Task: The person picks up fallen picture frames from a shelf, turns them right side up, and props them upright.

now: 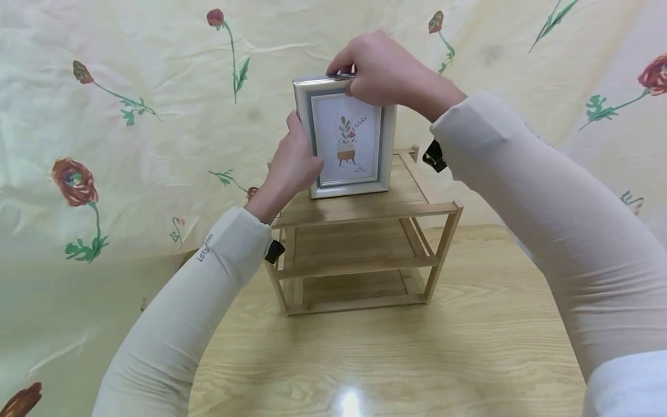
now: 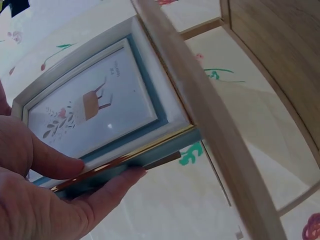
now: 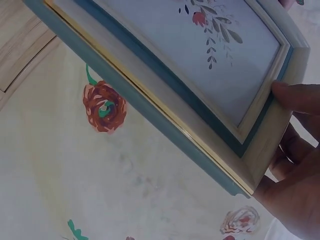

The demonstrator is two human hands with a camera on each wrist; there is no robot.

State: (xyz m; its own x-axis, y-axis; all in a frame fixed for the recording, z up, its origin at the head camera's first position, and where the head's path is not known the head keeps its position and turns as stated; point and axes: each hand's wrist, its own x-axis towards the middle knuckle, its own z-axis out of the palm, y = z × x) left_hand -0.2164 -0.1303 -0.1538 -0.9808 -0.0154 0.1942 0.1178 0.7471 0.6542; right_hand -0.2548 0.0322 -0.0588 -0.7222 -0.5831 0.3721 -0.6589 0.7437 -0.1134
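We see picture frame [image 1: 348, 139] upright on top tier of wooden rack [image 1: 365, 243], rack on wooden surface [image 1: 396, 353]. Left hand [image 1: 294, 159] grips frame's left edge, thumb on front, fingers behind. Right hand [image 1: 383, 72] pinches frame's top right corner from above. Frame sits between both hands. Floral cloth [image 1: 130, 116] behind rack.

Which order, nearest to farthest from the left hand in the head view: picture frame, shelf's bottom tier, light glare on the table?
1. Picture frame: gripped by the left hand at its left edge.
2. Shelf's bottom tier: below the hand.
3. Light glare: at the table's near edge.
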